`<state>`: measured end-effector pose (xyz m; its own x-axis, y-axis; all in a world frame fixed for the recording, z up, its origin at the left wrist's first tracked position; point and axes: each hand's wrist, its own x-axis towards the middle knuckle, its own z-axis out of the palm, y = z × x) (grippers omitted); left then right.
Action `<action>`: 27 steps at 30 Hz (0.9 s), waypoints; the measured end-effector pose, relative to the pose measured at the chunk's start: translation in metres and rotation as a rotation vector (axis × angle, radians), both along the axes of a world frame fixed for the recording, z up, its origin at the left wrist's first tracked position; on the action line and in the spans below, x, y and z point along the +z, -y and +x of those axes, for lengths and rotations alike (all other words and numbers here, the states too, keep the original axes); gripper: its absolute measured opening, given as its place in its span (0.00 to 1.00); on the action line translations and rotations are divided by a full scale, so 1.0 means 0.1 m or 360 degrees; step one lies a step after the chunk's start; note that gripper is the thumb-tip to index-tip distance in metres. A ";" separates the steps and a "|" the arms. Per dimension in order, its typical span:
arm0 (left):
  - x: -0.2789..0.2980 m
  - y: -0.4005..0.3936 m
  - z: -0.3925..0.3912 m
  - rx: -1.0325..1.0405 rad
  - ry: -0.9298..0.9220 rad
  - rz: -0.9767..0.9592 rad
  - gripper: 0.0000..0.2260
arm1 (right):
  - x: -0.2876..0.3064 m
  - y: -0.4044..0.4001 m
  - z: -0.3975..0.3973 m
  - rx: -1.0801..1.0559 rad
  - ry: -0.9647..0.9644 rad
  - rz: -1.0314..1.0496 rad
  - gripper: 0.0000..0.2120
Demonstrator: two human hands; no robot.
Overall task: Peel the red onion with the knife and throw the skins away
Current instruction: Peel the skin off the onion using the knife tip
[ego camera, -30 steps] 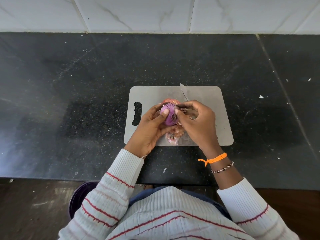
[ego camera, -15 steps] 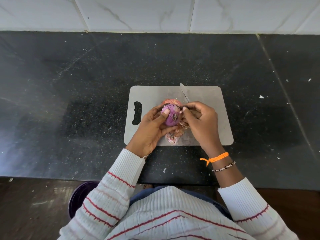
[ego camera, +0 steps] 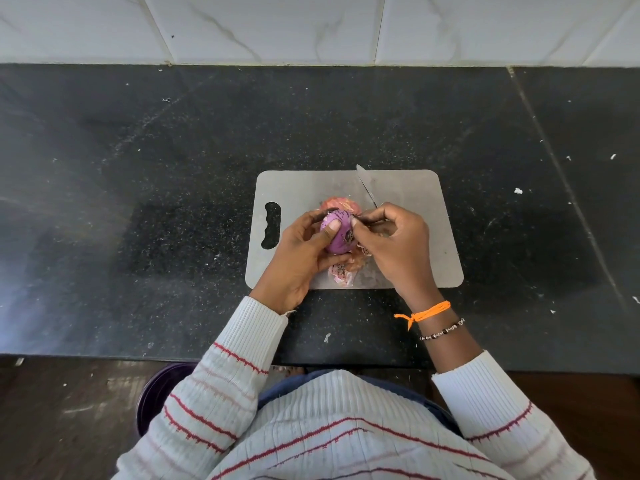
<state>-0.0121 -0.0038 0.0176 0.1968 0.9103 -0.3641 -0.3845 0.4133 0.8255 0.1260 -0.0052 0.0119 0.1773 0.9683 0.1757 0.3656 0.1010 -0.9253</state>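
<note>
Since earlier: left hand (ego camera: 298,258) turned purple peeled red onion (ego camera: 337,233); right hand (ego camera: 394,244), gripping steel knife (ego camera: 367,188), pinches skin at board centre.

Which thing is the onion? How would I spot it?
Look at the grey cutting board on the black counter. Two hands meet above it, and the onion sits between them: round, smooth, purple, unlike the papery pinkish skins lying underneath.
</note>
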 end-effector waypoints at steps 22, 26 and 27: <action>0.05 0.02 0.00 -0.0010 -0.0039 -0.0024 0.06 | -0.05 -0.01 0.01 -0.0009 0.0084 0.0094 0.04; 0.03 0.02 0.01 -0.0033 -0.0035 -0.0058 0.09 | -0.06 -0.02 0.03 -0.0018 0.0173 0.0140 0.02; 0.03 0.02 0.01 -0.0033 -0.0027 -0.0065 0.10 | -0.07 -0.02 0.04 -0.0014 0.0148 0.0109 0.02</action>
<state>-0.0113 -0.0061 0.0207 0.2092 0.8904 -0.4042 -0.3616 0.4545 0.8141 0.1303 -0.0030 0.0052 0.1654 0.9520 0.2575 0.4507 0.1593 -0.8784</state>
